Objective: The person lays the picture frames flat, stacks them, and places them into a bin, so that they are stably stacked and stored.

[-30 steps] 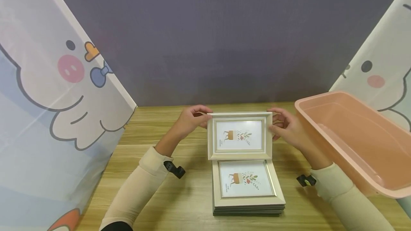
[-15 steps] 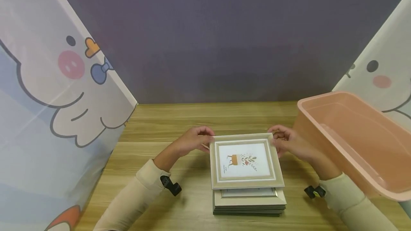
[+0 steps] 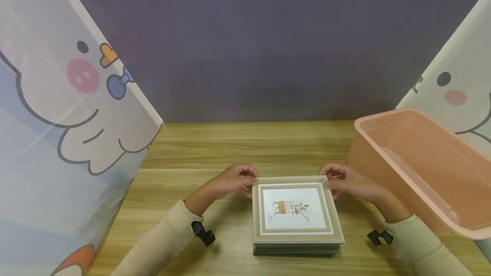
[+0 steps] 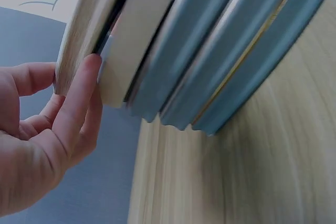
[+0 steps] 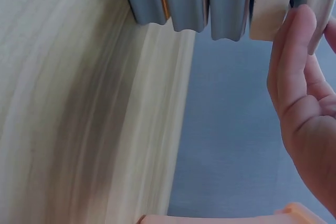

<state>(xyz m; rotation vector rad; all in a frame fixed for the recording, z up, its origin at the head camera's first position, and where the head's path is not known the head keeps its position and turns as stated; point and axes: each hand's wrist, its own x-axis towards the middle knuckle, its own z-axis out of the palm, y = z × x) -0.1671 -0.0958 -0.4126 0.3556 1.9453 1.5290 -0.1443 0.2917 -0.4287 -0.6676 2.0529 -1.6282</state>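
Note:
A cream picture frame (image 3: 297, 238) with a plant print lies level over a stack of picture frames (image 3: 295, 250) in the head view. My left hand (image 3: 235, 180) pinches its far left corner between thumb and fingers. At the far right corner my right hand (image 3: 347, 181) holds it the same way. In the left wrist view, the left fingers (image 4: 79, 98) reach under the top frame's edge, right at the cream frame below. Grey-blue frame edges (image 5: 228, 3) show lower in the stack in the right wrist view, where the right fingers (image 5: 295, 51) also sit under the top frame.
A pink plastic bin (image 3: 406, 178) stands on the wooden table (image 3: 192, 148) close to the right forearm. A dark grey panel (image 3: 268, 46) rises behind the table. Cartoon-printed panels (image 3: 42, 148) flank both sides.
Both hands have brought the top picture frame down and toward the body. Tilted up behind the stack earlier, it now lies flat over it and covers the print below.

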